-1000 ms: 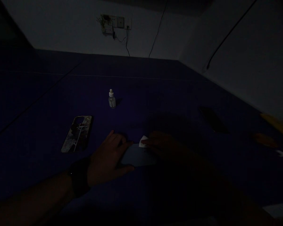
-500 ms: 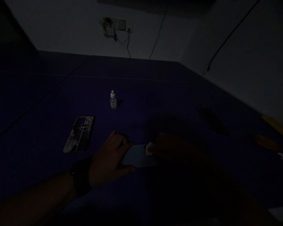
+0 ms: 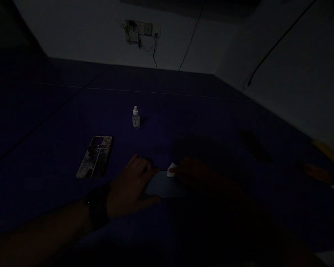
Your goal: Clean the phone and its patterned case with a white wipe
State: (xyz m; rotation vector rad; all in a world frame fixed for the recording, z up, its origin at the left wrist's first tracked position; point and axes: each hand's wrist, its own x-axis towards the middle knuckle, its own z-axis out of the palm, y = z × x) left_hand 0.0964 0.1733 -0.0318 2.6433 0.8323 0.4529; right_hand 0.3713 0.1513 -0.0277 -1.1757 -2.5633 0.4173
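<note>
The room is very dim. A flat phone with a pale blue-grey face lies on the dark blue tabletop. My left hand, with a dark watch on its wrist, grips the phone's left end, thumb on the near edge and forefinger on the far one. In my right hand a small folded white wipe is pinched, resting at the phone's far edge. That hand and its forearm are mostly lost in shadow, and the phone's right end is hard to make out.
A patterned phone case lies to the left. Beyond the hands stands a small dropper bottle. A dark flat object and an orange item lie to the right. Wall sockets with cables are at the back.
My right hand has slid the white wipe a little left and away from me, to the phone's far edge. My left hand keeps its grip. The view has shifted slightly.
</note>
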